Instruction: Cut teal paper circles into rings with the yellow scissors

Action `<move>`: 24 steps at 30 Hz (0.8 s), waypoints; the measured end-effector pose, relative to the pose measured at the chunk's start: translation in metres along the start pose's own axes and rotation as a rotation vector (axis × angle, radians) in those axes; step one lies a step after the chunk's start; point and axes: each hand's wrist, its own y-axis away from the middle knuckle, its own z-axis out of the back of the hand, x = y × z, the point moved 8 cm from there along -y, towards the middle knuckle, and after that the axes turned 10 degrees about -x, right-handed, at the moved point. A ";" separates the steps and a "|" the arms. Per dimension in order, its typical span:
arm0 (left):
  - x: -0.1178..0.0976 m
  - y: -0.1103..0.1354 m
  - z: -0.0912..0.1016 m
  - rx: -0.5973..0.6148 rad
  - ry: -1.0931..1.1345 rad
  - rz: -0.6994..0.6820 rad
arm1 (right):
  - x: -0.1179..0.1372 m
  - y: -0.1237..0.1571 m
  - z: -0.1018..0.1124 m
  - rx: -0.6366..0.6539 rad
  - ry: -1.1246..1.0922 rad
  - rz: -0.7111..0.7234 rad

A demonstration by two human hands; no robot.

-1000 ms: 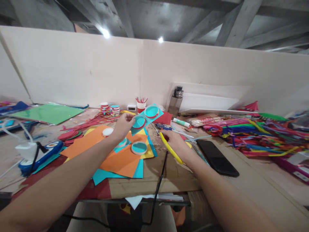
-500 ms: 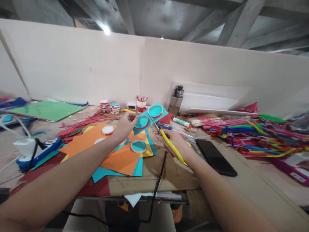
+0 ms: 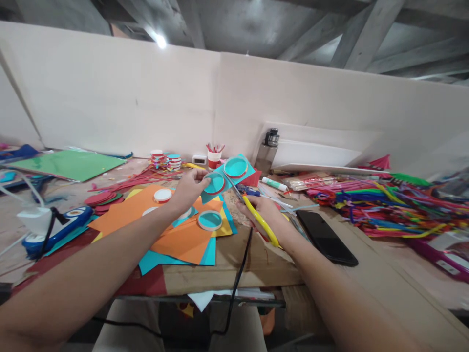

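My left hand (image 3: 192,188) pinches the left end of a blue paper sheet (image 3: 246,161), raised over the table. Two round rings with white and red rims sit on this sheet; one ring (image 3: 236,167) is at its far end, the other beside my fingers. My right hand (image 3: 266,215) is closed around yellow-handled scissors (image 3: 261,221), whose blades meet the sheet's near edge between the two rings. Below lie orange paper (image 3: 186,242) and another ring with a blue centre (image 3: 210,221).
A black phone (image 3: 326,237) lies right of my right forearm, with colourful pipe cleaners (image 3: 384,210) beyond. A glue stick (image 3: 274,184) and a grey bottle (image 3: 266,151) are behind my right hand. At left stands a blue-and-white power strip (image 3: 60,230). A black cable (image 3: 240,274) crosses the front edge.
Both hands, the sheet and the scissors hold nearly the same place. The whole view has shifted very slightly.
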 end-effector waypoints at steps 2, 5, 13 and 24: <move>0.001 0.001 -0.002 0.050 -0.045 0.003 | 0.002 0.002 0.000 -0.002 -0.007 0.006; 0.004 0.001 -0.005 0.134 -0.075 0.035 | 0.005 0.003 -0.001 0.015 -0.008 0.039; 0.005 -0.001 -0.007 0.234 0.079 0.126 | 0.007 -0.003 -0.006 0.074 0.032 0.150; 0.009 -0.006 -0.003 0.221 0.086 0.107 | 0.003 -0.011 -0.016 0.092 -0.034 0.255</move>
